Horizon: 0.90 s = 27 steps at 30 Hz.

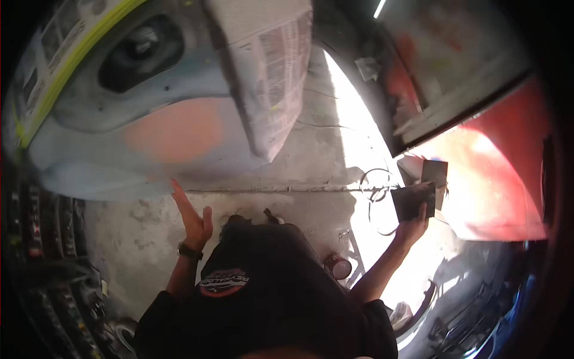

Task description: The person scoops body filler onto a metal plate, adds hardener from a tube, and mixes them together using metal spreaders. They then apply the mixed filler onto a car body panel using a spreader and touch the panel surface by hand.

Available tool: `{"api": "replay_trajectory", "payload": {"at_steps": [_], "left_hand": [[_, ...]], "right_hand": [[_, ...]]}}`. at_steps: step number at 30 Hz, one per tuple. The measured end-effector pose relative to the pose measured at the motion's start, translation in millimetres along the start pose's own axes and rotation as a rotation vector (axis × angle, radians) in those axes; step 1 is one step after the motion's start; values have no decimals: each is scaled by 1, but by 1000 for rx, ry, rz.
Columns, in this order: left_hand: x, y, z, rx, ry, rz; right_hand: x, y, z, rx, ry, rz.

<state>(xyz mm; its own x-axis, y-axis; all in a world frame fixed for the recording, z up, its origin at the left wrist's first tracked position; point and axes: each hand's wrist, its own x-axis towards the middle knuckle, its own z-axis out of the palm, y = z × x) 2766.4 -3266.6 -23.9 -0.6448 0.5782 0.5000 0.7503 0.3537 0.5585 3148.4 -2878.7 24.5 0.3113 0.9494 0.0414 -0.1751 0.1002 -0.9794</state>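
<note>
My left hand (194,220) is raised with its fingers stretched out and the thumb apart, its fingertips by the lower edge of a grey-blue car body panel (89,161). An orange-pink patch (176,130) shows on that panel. Over on the right, my right hand (414,228) grips a dark flat sheet (412,201), thumb on top. A second dark piece (434,172) lies just beyond the sheet; whether the hand holds it too, I cannot tell.
Printed masking paper (278,78) hangs beside the panel. A red panel (499,173) stands at the right. A round can (338,267) and a thin looped cable (371,203) are on the concrete floor (137,245). Dark shelving (54,269) lines the left.
</note>
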Motion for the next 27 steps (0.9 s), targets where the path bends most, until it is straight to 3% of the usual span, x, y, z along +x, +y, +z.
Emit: {"api": "replay_trajectory", "payload": {"at_steps": [1, 4, 5, 7, 8, 11, 13, 14, 15, 17, 18, 20, 23, 27], "left_hand": [[-12, 17, 5, -187, -106, -4], [-8, 40, 14, -592, -583, -331], [6, 54, 25, -585, -683, -290], [51, 86, 61, -561, -857, -194], [73, 119, 73, -599, -817, -175], [139, 214, 101, -1075, -750, 267], [174, 256, 103, -1310, -857, 547], [188, 319, 106, -1860, -754, 630], [195, 341, 103, -2003, -788, 567], [207, 380, 126, -2198, -578, 643], [215, 407, 152, -2232, -331, 781], [234, 429, 187, -2263, -58, 895], [282, 447, 223, -2315, -77, 829], [342, 467, 261, -2374, -70, 788]], "right_hand": [[1, 1, -11, 19, 16, 26], [-5, -4, -26, -51, -13, 106], [-4, 5, -36, -232, 12, 19], [-8, 9, -41, -187, 33, 155], [-15, 1, -36, -161, -24, 169], [-18, 3, -14, -52, -131, 203], [-11, 18, -3, 1, -157, 218], [-2, 29, 10, -41, -131, 240], [2, 28, 18, -13, -128, 276], [23, 46, 19, -91, -222, 279], [33, 51, 21, -60, -216, 298], [51, 48, 41, 5, -184, 328], [94, 63, 45, -32, -103, 375], [159, 59, 73, -101, -158, 331]]}}
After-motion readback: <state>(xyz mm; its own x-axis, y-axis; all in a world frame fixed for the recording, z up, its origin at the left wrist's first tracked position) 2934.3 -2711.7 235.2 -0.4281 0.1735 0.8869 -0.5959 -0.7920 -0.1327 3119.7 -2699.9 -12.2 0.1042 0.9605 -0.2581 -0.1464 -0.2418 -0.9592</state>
